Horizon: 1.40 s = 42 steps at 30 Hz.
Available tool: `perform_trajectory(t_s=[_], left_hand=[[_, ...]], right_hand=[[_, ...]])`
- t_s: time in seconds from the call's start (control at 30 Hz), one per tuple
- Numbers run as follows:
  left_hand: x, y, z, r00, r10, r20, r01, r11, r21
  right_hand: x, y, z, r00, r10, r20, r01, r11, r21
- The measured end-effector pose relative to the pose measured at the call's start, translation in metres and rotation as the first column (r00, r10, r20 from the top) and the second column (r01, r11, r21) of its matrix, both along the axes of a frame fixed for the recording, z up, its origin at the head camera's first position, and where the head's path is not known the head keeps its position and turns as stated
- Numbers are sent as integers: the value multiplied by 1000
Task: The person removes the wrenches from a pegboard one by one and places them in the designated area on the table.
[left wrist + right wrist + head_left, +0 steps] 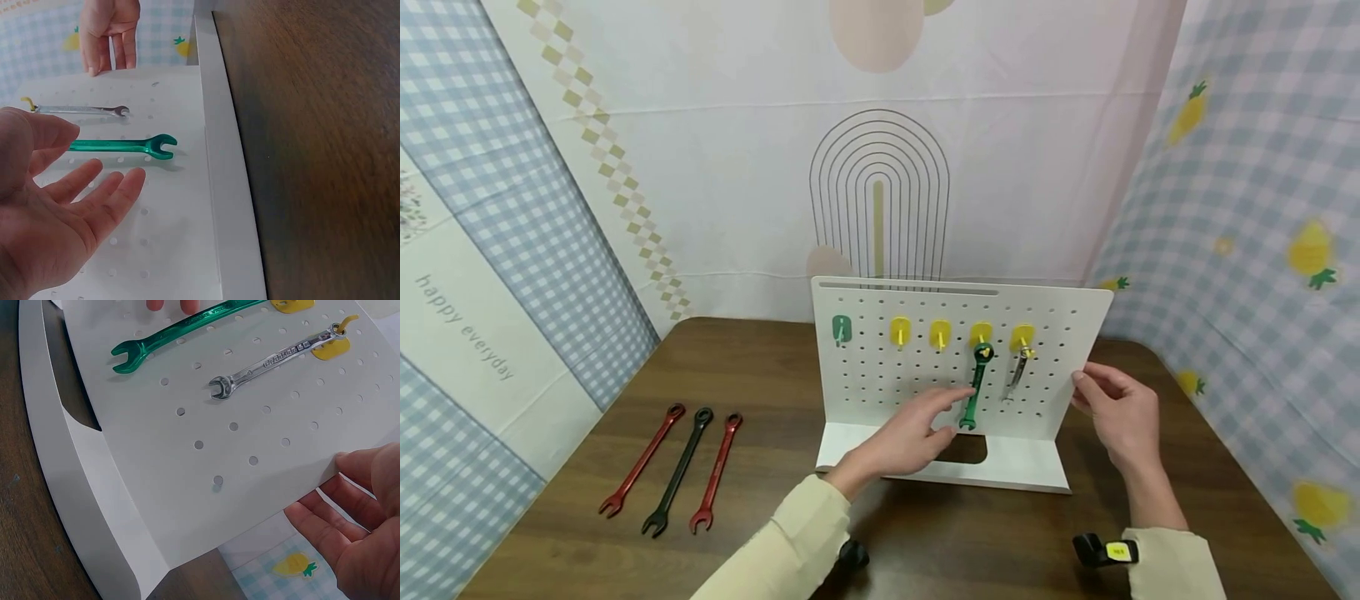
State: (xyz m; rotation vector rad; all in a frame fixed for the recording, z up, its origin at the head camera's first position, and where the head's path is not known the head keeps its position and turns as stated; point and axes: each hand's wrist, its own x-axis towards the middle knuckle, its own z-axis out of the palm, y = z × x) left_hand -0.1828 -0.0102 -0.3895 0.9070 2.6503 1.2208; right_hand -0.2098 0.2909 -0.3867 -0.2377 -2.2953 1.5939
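Observation:
A white pegboard point(868, 385) stands upright on its base. From one yellow hook point(981, 332) hangs a green wrench point(974, 398), ring end up and open jaw down. Just right of it a smaller silver wrench point(269, 364) hangs on another yellow hook point(1022, 335). My left hand point(910, 432) is at the green wrench with its fingers loosely extended, the index fingertip at the shaft; contact cannot be made out for certain. At the board's right edge my right hand point(1122, 412) pinches the panel between thumb and fingers.
Two red wrenches point(643, 460) point(717, 473) and a black wrench point(677, 472) lie on the brown wooden table point(760, 350) at the left. Other yellow hooks point(900, 332) point(940, 334) and a green hook point(842, 328) hold nothing. Patterned cloth point(737, 167) hangs behind.

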Motion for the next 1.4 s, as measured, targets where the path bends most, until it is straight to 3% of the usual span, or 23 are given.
perform_trajectory(t_s=[0.87, 1.4], left_hand=[[-9, 12, 1, 997, -12, 75, 6, 997, 78], [3, 10, 2, 985, -30, 168, -2, 982, 189]], right_hand=[[0, -2, 0, 1000, -9, -5, 9, 1000, 18], [0, -2, 1, 1000, -17, 11, 17, 1000, 13]])
